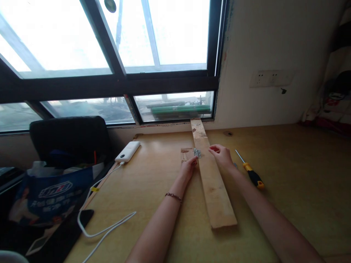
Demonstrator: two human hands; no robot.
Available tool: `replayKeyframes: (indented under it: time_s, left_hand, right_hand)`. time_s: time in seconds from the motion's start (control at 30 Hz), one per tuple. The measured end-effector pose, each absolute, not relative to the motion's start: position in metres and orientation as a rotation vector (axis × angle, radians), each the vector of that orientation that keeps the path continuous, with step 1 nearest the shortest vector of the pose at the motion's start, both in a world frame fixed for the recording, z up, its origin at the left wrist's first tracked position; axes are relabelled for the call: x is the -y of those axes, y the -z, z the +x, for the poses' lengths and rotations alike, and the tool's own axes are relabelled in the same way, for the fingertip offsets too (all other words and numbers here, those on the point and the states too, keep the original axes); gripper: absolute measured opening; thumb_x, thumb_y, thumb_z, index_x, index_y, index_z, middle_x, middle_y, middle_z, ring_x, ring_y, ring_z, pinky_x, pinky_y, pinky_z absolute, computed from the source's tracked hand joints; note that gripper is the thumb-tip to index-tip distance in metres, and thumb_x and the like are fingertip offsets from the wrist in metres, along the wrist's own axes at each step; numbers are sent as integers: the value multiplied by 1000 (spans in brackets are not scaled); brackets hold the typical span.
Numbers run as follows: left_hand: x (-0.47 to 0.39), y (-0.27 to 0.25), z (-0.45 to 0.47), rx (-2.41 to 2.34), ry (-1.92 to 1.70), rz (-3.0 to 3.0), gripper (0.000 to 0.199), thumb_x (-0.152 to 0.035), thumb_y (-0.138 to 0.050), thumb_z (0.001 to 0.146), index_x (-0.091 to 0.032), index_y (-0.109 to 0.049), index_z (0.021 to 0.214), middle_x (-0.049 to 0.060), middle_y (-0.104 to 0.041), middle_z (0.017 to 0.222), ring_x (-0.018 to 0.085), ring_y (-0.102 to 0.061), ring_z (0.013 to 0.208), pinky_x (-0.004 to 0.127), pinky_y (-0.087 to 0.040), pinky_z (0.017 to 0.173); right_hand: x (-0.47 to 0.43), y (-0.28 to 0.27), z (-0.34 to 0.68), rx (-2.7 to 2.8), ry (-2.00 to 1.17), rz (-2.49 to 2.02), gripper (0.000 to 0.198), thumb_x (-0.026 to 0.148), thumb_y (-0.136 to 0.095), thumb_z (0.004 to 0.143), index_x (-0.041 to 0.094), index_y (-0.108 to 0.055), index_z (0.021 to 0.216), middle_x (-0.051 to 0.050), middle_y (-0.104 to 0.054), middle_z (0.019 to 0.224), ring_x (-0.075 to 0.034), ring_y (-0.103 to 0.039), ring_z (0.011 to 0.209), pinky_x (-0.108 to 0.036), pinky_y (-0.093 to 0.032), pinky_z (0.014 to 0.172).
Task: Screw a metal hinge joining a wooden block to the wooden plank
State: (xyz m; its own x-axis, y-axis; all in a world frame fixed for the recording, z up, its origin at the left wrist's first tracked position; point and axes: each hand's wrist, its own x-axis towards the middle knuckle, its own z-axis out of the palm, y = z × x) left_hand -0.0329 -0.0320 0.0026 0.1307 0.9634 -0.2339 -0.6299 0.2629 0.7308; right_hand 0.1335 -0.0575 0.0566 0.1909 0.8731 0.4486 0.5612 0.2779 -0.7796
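Observation:
A long wooden board [215,190] lies lengthwise on the wooden table, its far end toward the window. Against its left side sits a small wooden block [186,154], and a metal hinge [197,153] spans the two. My left hand [188,167] is closed at the hinge's near edge, thumb on the metal; its other fingers are mostly hidden. Over the board's right edge, my right hand [222,156] is closed in a pinch, and whatever lies between the fingertips is too small to make out. A yellow and black screwdriver [252,175] rests right of that hand.
Small metal pieces [235,165] lie beside my right wrist. A white power bank [128,151] with a white cable [102,232] occupies the table's left side. Beyond the left edge stand a black chair [70,137] and a blue bag [55,193]. The window [170,84] and wall border the back.

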Motion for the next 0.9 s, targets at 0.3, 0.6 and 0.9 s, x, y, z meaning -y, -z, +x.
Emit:
replayKeyframes:
  time_s: [0.3,0.6,0.9]
  left_hand:
    - [33,-4,-34,-768,-1211,495,14,-7,-71,56,-7,-62,67,3,-63,63,6,-53,50,16,-41,47]
    - [32,-5,-32,-778,-1227,510,18,-5,-70,57,-8,-62,73,4,-64,67,7,-55,52,16,-40,45]
    - [34,-6,-33,-773,-1214,511,16,-6,-70,59,-8,-61,72,2,-63,65,5,-52,49,15,-41,45]
  right_hand:
    - [144,-13,256,1472,31,-2117,33,37,-54,73,15,-60,97,-11,-63,92,-22,-59,81,-31,-43,69]
    - [148,-10,253,1560,138,-2272,41,38,-57,73,13,-56,106,-14,-61,93,-25,-57,83,-33,-42,71]
    - [138,-10,204,1906,126,-1853,21,22,-44,84,20,-64,89,-7,-60,88,-18,-54,87,-28,-39,77]
